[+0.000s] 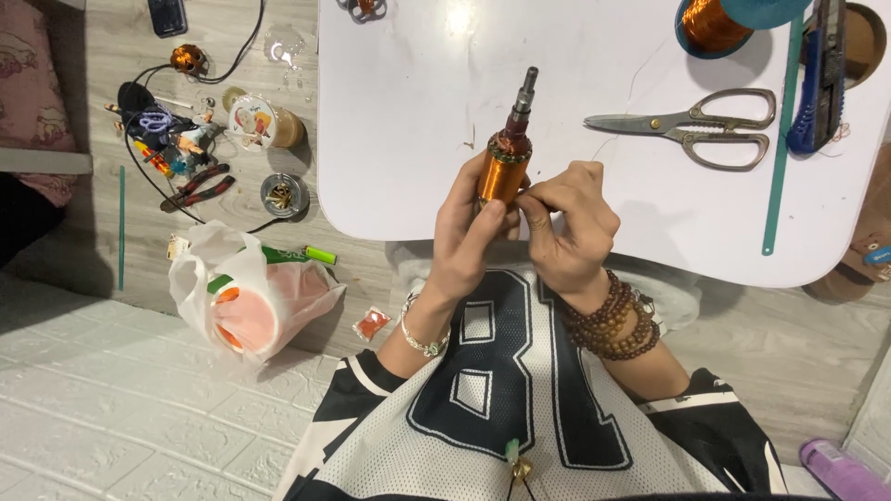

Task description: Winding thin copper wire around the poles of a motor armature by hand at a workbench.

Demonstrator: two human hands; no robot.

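Head view: left hand (pixel 469 237) and right hand (pixel 568 223) clasp the copper-wound armature (pixel 506 167).

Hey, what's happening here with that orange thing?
A person holds a small motor rotor wound with copper wire upright over the white table's near edge. The left hand grips its body; the right hand pinches at its side. Scissors and a copper wire spool lie on the table.
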